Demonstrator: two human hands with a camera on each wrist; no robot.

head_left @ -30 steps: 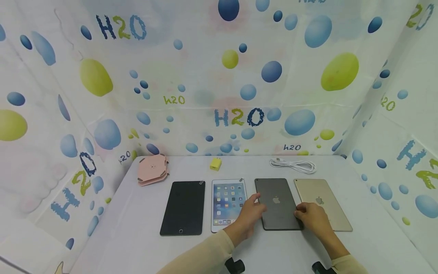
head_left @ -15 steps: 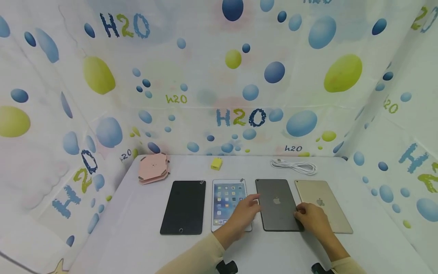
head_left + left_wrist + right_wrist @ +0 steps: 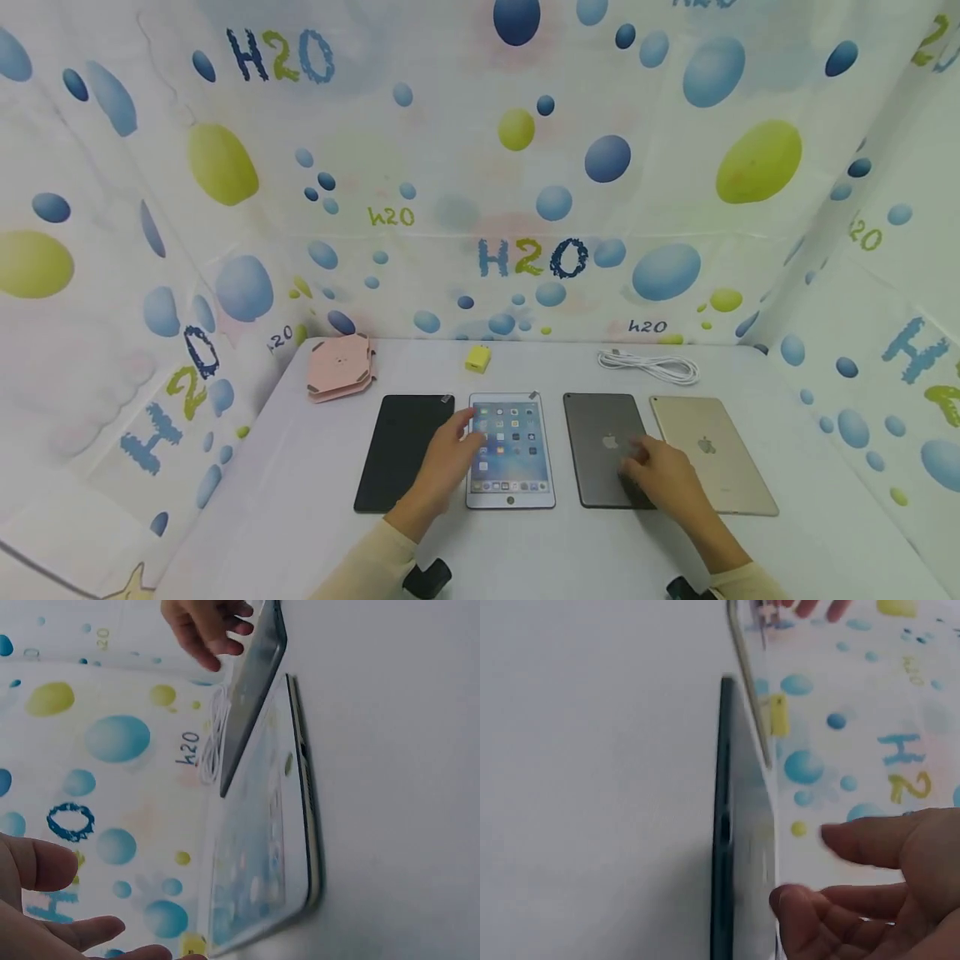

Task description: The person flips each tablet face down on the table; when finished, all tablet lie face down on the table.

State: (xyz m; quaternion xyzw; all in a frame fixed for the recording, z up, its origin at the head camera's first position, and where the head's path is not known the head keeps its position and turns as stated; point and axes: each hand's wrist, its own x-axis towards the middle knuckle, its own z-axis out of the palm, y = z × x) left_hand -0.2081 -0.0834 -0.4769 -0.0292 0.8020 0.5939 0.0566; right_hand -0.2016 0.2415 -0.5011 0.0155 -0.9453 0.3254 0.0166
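Four tablets lie in a row on the white table. My left hand (image 3: 444, 460), holding nothing with its thumb and fingers apart, hovers between the face-up black tablet (image 3: 393, 450) and the white tablet (image 3: 517, 454), whose screen is lit with app icons. Its fingers (image 3: 82, 930) are clear of the white tablet in the left wrist view. Over the lower right of the face-down grey tablet (image 3: 600, 425) is my right hand (image 3: 667, 482), fingers loosely bent and nothing between them. A gold tablet (image 3: 720, 450), back up, lies right beside it, partly behind that hand.
Along the table's back edge are a pink folded case-like item (image 3: 339, 368), a yellow charger plug (image 3: 477, 359) and a coiled white cable (image 3: 656, 367). A patterned curtain (image 3: 442, 167) rises behind and at both sides.
My left hand has moved left, from the grey tablet's left edge across the white tablet to beside the black one. My right hand has come off the grey tablet's right edge and lifted slightly leftward.
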